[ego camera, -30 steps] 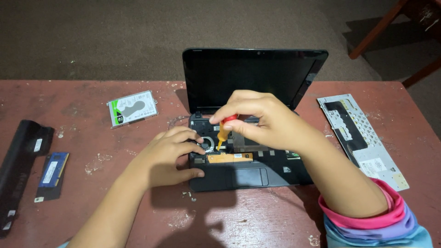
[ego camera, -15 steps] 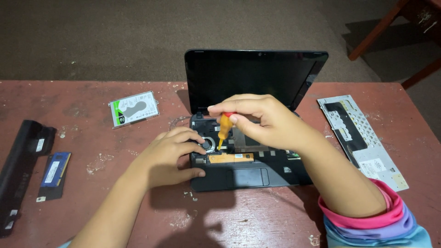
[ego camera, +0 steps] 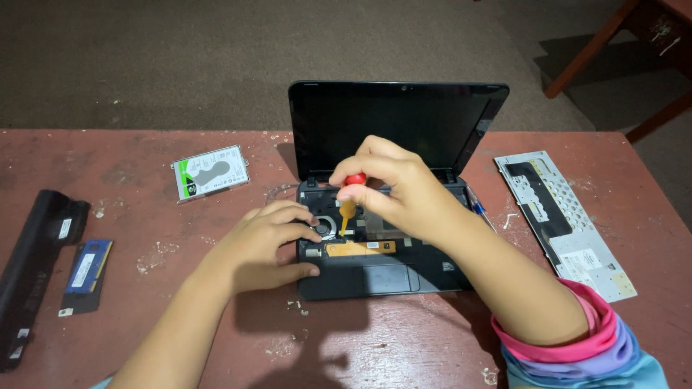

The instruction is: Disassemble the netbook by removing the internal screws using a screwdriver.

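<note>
Keep your right hand (ego camera: 404, 191) closed on the screwdriver (ego camera: 349, 202), upright; your left hand (ego camera: 263, 245), loosely open, steadies the netbook (ego camera: 382, 277).

Opened laptop (ego camera: 375, 248) at the middle of the table (ego camera: 432, 353), parts spread to either side.

Left of it lie a hard drive (ego camera: 210, 172), a memory stick (ego camera: 86, 275) and, farthest left, a battery (ego camera: 36, 266); to its right lies the removed keyboard (ego camera: 562, 220), face down. A screwdriver (ego camera: 349, 202) stands over the open base.

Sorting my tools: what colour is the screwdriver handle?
Red cap over a yellow-orange handle, gripped in the right hand; head view.
</note>
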